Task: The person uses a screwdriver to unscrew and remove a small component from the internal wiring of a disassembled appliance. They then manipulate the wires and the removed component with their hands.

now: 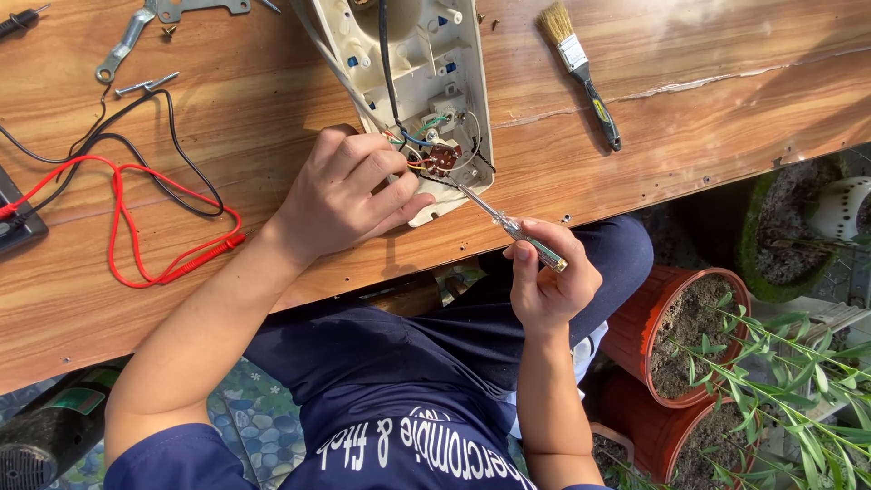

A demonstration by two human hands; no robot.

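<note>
An opened cream plastic appliance housing (454,100) lies on the wooden table (689,118), its wires and a small brown part (442,160) exposed at the near end. My left hand (349,191) rests on the housing's near corner, fingers curled over the coloured wires there. My right hand (544,281) holds a slim screwdriver (508,225) with a clear handle. Its tip points up and left into the housing, close to the brown part.
A paintbrush (581,68) lies right of the housing. Red and black test leads (136,195) loop at left, beside a dark meter (16,222). Metal bracket (150,23) and screws sit at top left. Potted plants (694,336) stand on the ground at right.
</note>
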